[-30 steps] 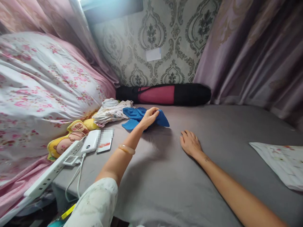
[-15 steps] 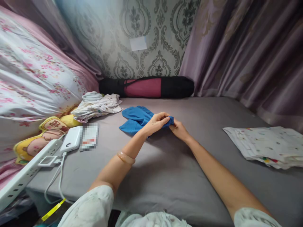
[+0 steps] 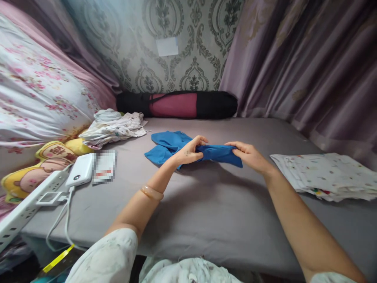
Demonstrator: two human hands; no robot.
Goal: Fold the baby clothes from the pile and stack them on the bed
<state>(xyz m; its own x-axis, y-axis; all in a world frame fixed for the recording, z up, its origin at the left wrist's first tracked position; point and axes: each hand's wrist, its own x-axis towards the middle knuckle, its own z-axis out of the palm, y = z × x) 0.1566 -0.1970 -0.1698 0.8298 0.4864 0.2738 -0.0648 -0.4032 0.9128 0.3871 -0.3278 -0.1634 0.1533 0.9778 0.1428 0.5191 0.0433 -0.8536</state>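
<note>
A blue cloth garment [image 3: 169, 144] lies partly on the grey bed sheet [image 3: 188, 216], its left part bunched and its right part stretched between my hands. My left hand [image 3: 191, 152] pinches it near the middle, thumb toward me. My right hand [image 3: 249, 154] grips the garment's right end, with a corner hanging below the fingers. The stretched part is lifted a little and casts a shadow on the sheet.
Folded white patterned cloths [image 3: 326, 175] lie at the right, crumpled clothes [image 3: 113, 127] at the back left. A power bank [image 3: 80, 169], power strip [image 3: 32, 206] and cables are at the left. A black and pink bag [image 3: 173, 105] lies along the wall.
My right hand has moved right, away from my left hand, and the garment between them is now drawn out. The view has shifted slightly.
</note>
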